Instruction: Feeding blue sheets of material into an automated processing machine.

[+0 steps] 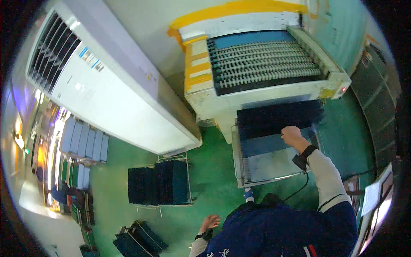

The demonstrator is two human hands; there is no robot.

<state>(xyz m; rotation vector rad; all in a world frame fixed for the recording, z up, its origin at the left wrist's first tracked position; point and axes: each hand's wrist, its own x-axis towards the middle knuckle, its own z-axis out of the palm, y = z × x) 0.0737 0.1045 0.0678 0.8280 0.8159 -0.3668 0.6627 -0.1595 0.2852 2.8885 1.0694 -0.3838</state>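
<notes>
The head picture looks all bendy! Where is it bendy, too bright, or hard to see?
In the head view, the wide lens bows the dark grey panelling toward the right rim; at the head view's far left, bright lights glare and smear; mid-right in the head view, the dark panels by the right hand blend together.

The green floor (pixel 212 171) around me bears a metal rack (pixel 236 171) holding dark blue panels (pixel 276 120), another rack (pixel 188 184) to my left with more dark panels (pixel 156 183), and a tall white air conditioner (pixel 115 98).
</notes>
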